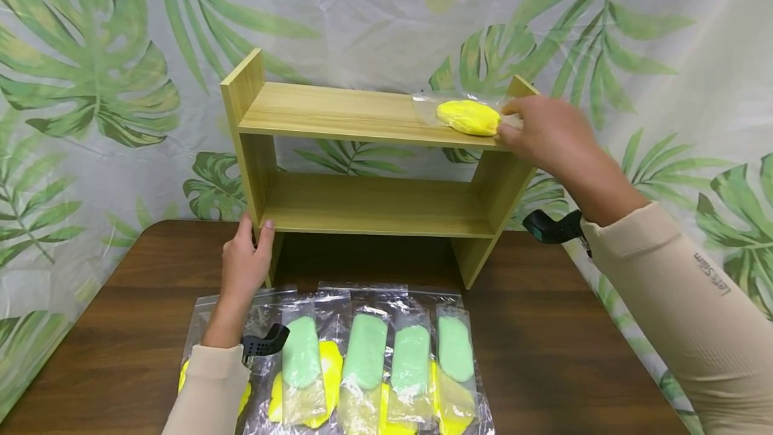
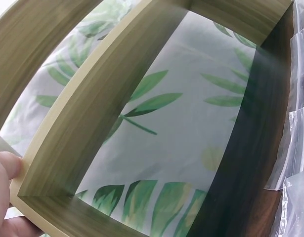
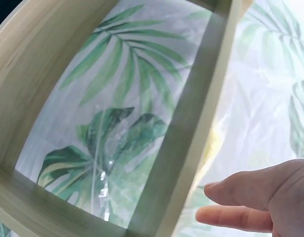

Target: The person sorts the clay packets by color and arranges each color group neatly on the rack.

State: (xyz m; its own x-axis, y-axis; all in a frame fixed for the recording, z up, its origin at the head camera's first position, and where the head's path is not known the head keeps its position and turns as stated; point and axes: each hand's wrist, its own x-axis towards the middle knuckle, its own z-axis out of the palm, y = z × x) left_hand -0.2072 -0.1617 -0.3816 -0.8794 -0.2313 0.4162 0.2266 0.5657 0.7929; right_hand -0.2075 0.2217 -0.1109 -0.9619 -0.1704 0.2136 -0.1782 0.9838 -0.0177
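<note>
A small wooden shelf unit (image 1: pixel 380 203) stands on the table. My left hand (image 1: pixel 246 260) grips the lower part of its left side panel, thumb at the front edge and fingers outside. On the right part of the top board lies a clear bag with a yellow lump (image 1: pixel 468 117) in it, soft-looking like clay. My right hand (image 1: pixel 552 133) is at the bag's right end. In the right wrist view the thumb and fingers (image 3: pixel 238 190) look fairly straight and slightly apart; the yellow lump is mostly hidden behind the board's edge.
Several clear zip bags (image 1: pixel 332 301) with light green lumps (image 1: pixel 364 351) and yellow pieces (image 1: pixel 331 381) lie in front of the shelf on the dark wooden table (image 1: pixel 543 341). Behind the shelf hangs a leaf-patterned cloth (image 1: pixel 374 19).
</note>
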